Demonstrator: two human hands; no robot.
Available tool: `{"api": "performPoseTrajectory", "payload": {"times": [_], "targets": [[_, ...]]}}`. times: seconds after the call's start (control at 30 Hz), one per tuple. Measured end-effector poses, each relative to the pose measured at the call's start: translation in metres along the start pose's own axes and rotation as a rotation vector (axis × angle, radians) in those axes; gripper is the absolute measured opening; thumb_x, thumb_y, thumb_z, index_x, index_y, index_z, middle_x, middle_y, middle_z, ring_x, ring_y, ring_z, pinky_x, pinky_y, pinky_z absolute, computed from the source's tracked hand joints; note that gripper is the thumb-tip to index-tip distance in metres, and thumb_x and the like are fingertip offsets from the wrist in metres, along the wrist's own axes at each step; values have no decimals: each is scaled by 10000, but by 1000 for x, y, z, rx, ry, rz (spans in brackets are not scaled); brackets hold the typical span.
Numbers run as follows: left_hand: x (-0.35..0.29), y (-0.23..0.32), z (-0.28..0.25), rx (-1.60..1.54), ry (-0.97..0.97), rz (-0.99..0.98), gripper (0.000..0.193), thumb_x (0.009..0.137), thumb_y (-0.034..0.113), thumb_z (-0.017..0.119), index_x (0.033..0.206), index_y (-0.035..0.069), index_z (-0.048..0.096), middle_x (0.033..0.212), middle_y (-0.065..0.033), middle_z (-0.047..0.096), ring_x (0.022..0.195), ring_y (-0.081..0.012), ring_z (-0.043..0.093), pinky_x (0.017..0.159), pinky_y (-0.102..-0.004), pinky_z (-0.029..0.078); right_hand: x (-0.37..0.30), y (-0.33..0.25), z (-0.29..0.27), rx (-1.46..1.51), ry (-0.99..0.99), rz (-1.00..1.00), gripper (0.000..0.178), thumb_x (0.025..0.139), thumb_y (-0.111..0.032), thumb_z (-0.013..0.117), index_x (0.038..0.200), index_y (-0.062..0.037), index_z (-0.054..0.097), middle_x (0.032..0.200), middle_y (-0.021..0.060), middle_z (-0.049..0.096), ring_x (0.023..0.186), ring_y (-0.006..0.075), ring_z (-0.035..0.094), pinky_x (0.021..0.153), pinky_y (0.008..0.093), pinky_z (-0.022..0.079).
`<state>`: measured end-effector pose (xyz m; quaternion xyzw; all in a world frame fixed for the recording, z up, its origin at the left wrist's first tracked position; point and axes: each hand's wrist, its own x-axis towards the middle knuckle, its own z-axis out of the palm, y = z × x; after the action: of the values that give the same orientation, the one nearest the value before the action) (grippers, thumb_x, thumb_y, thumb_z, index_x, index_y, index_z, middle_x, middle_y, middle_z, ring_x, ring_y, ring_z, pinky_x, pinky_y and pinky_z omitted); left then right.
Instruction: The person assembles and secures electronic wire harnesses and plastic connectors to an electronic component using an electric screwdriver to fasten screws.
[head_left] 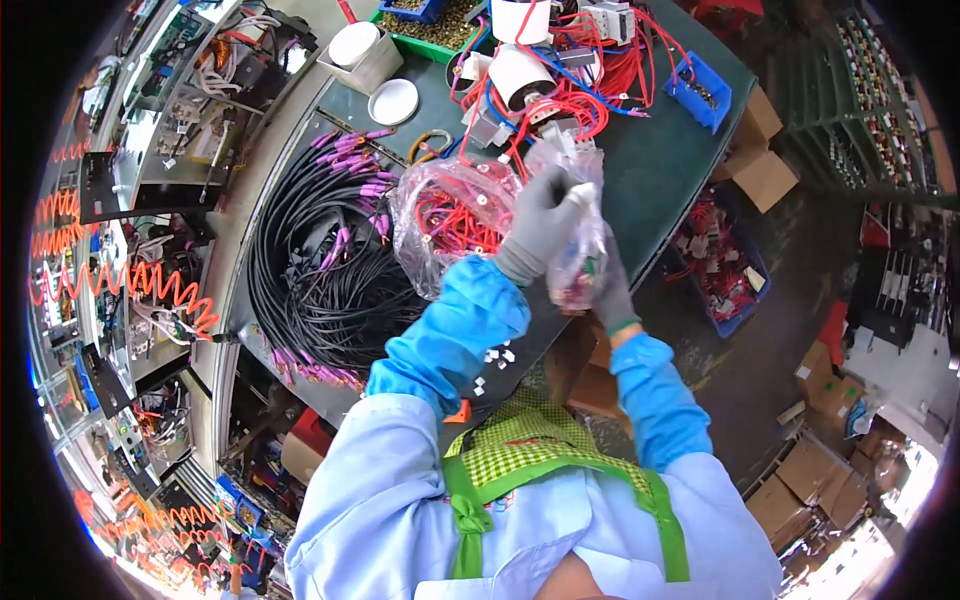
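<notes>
My left hand (545,222), in a grey knit glove, is closed around the upper part of a see-through plastic bag (568,268). Small reddish and green parts show through the bag's lower end, too small to name. My right hand (612,288), gloved too, holds the bag's right side, its fingers partly hidden behind the plastic. Just left of my left hand lies an open plastic bag (408,215) of red wires (462,222). A large coil of black cables (305,235) with purple ends sits farther left on the dark green table (655,180).
Red and blue wires (590,115) with white rolls (520,75) crowd the far side. A blue bin (697,97) stands at the table's right edge; another blue crate (738,318) is on the floor. Small white pieces (480,384) lie near the front edge. Cardboard boxes (765,180) stand right.
</notes>
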<state>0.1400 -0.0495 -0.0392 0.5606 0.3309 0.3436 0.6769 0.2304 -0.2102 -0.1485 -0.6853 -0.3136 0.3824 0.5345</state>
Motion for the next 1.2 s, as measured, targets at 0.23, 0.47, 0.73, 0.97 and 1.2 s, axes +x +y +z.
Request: {"api": "performPoseTrajectory", "payload": {"times": [0.23,0.47,0.73,0.97,1.2], "targets": [[-2,-58,-75,156,-61,-77,192,882,197,663,879,25,576,775,4,563,724,-60,509,639,-245,442,82,-54,-68,-411,-247,160,558,827,-293,675,1296,-36,514,1230,246,562,1157,337,547,977,369,425],[-19,-17,-76,49,-162,-127,343,901,240,650,1119,-4,549,974,-31,590,895,-96,551,786,-260,464,269,-58,-179,-1471,284,-480,662,852,-413,589,1361,-34,401,1337,246,451,1222,402,444,1030,483,360],[-83,32,-91,474,-39,89,441,855,220,658,1182,-45,527,1028,-156,562,919,-245,609,814,-330,489,246,-57,-132,-1337,70,-93,380,872,-381,534,1078,-67,590,1014,207,634,959,398,599,839,507,456],[-161,13,-50,510,-489,76,294,875,201,622,1095,10,579,995,-163,601,886,-306,616,779,-369,503,115,-78,-33,-1012,-70,-74,460,850,-472,584,947,-22,609,924,213,644,897,402,605,752,492,462],[-303,-77,-63,1121,-722,97,357,803,305,644,1100,110,610,1279,-126,482,1307,-362,339,1042,-532,290,-16,-88,-121,-474,127,-96,423,894,-293,633,1202,-8,580,1016,153,673,954,198,646,848,310,491]]}}
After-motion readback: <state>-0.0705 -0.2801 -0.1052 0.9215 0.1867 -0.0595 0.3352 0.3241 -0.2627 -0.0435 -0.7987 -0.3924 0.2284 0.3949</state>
